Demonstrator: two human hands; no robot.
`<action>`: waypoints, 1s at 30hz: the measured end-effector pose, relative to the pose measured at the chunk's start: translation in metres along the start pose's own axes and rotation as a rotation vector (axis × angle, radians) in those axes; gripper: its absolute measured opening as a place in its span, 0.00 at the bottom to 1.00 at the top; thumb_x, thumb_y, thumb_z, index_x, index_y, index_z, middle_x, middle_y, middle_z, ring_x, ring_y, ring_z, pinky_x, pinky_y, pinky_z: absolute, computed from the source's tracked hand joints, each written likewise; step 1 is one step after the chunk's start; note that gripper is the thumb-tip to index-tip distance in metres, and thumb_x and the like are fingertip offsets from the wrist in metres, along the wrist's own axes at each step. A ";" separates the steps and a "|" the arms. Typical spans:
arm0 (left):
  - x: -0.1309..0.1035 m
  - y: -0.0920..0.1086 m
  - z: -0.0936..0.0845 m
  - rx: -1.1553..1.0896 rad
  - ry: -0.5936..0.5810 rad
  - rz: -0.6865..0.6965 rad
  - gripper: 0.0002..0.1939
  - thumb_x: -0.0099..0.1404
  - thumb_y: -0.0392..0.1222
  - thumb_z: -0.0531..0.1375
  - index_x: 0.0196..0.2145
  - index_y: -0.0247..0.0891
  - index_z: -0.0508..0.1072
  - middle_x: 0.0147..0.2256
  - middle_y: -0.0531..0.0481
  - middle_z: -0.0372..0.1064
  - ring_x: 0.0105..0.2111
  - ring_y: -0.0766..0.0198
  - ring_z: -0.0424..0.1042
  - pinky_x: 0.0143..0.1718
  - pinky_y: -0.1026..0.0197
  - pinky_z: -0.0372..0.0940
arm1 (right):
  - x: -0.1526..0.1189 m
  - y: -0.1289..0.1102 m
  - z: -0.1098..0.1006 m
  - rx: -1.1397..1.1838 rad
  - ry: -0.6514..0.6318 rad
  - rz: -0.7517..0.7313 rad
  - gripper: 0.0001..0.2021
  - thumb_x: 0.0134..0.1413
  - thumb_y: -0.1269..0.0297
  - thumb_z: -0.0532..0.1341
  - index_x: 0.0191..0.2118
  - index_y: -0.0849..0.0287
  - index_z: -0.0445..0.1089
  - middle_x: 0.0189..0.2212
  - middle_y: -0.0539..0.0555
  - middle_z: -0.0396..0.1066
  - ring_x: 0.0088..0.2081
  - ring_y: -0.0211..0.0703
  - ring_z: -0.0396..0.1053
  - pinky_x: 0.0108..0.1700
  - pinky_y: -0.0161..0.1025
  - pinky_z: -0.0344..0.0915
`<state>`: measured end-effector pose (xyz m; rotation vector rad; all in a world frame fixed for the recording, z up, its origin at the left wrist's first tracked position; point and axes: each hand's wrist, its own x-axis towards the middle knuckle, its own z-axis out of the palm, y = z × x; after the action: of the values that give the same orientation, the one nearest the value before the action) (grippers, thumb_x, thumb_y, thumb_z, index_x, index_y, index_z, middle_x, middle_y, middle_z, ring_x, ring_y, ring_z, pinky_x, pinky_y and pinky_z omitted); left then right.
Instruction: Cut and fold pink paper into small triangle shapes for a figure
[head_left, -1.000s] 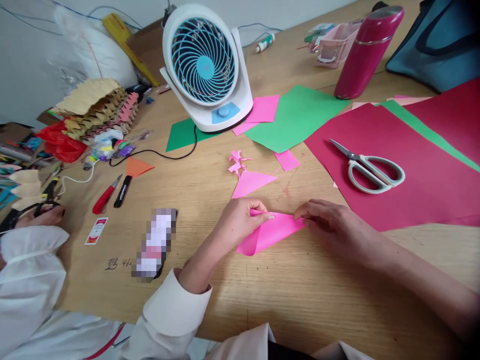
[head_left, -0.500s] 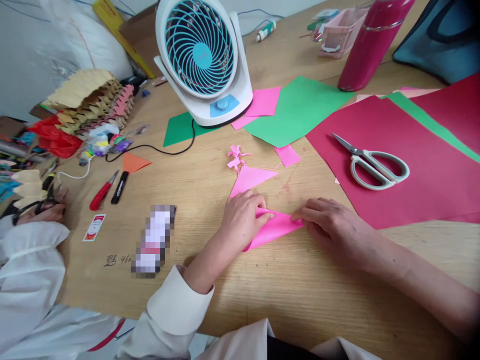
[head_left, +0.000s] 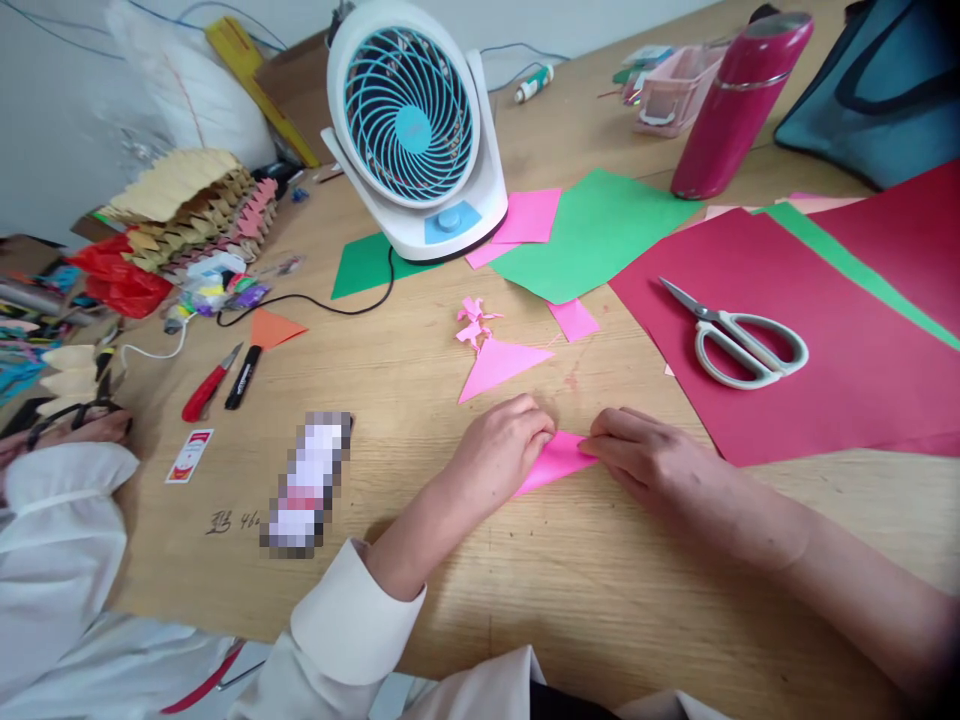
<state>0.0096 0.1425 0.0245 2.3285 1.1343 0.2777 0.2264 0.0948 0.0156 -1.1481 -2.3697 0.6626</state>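
A folded piece of bright pink paper (head_left: 555, 464) lies on the wooden table (head_left: 480, 560) between my hands. My left hand (head_left: 501, 440) is closed, its fingers pressed on the paper's upper edge and covering the left part of it. At the right tip, the fingers of my right hand (head_left: 651, 458) pinch the paper. Just beyond my left hand rests a pink paper triangle (head_left: 504, 366), with small crumpled pink paper pieces (head_left: 474, 322) at its upper corner. The fingertips on the paper are partly hidden.
Grey-handled scissors (head_left: 739, 345) lie on dark red sheets (head_left: 675, 420) to the right. A white fan (head_left: 450, 240) stands behind, near green paper (head_left: 592, 235) and a magenta bottle (head_left: 739, 120). Left are a phone (head_left: 307, 485), a red knife (head_left: 206, 390) and a co-worker's hand (head_left: 97, 428).
My left hand has slid right and up along the pink paper, nearer my right hand, and its thumb has drawn in. My right hand stays at the tip. The view has shifted slightly.
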 end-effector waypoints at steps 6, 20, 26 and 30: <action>-0.032 0.022 0.004 0.206 -0.033 0.049 0.17 0.73 0.44 0.51 0.55 0.40 0.70 0.54 0.44 0.69 0.53 0.55 0.68 0.55 0.51 0.65 | -0.002 0.002 0.003 -0.014 -0.080 0.015 0.15 0.63 0.79 0.49 0.38 0.58 0.71 0.37 0.56 0.66 0.37 0.45 0.66 0.40 0.42 0.66; -0.055 0.024 0.029 0.633 -0.063 0.193 0.29 0.74 0.52 0.47 0.65 0.33 0.58 0.63 0.38 0.59 0.61 0.49 0.61 0.60 0.50 0.61 | -0.013 0.004 0.016 -0.144 -0.008 -0.044 0.12 0.65 0.74 0.52 0.47 0.62 0.70 0.42 0.60 0.67 0.42 0.48 0.65 0.46 0.46 0.67; -0.053 0.027 0.032 0.660 -0.094 0.164 0.29 0.73 0.54 0.48 0.65 0.35 0.58 0.64 0.36 0.57 0.62 0.46 0.61 0.57 0.48 0.64 | -0.017 0.005 0.020 -0.234 0.042 -0.109 0.12 0.65 0.74 0.52 0.48 0.67 0.71 0.42 0.63 0.68 0.43 0.50 0.66 0.45 0.47 0.66; -0.053 0.028 0.033 0.663 -0.114 0.149 0.30 0.72 0.54 0.50 0.66 0.36 0.57 0.65 0.36 0.55 0.62 0.46 0.59 0.57 0.47 0.64 | -0.022 0.005 0.022 -0.306 0.094 -0.154 0.15 0.65 0.75 0.52 0.54 0.68 0.68 0.45 0.64 0.70 0.44 0.51 0.67 0.44 0.46 0.66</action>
<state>0.0081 0.0752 0.0146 2.9615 1.1128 -0.2168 0.2299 0.0747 -0.0089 -1.0737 -2.5043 0.1940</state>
